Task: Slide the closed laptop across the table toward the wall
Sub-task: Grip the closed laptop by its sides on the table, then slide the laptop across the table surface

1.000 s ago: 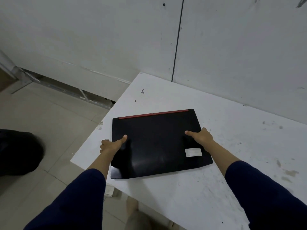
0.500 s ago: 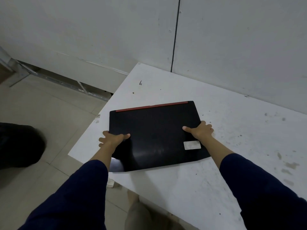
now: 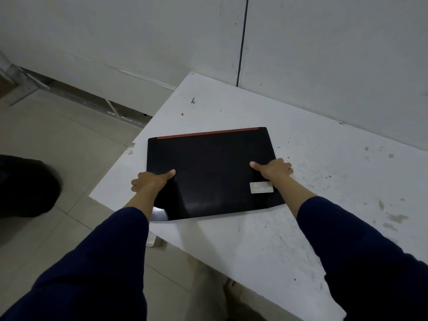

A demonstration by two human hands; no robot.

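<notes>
Left hand point(image 3: 150, 181) is gripping the left edge of the closed black laptop point(image 3: 210, 172), thumb lying flat on the lid, fingers curled at the side; whether they are reaching under is not visible. Laptop is lying flat on the white table point(image 3: 312, 158) near its left front corner, long axis running left to right, red-striped hinge edge point(image 3: 208, 133) facing the wall point(image 3: 324, 54). Bare tabletop is separating that edge from the wall, straight ahead of both hands. Right hand point(image 3: 274, 170) is clasping the right edge likewise, just above a pale sticker point(image 3: 261, 187). Both hands are sitting about equally near.
</notes>
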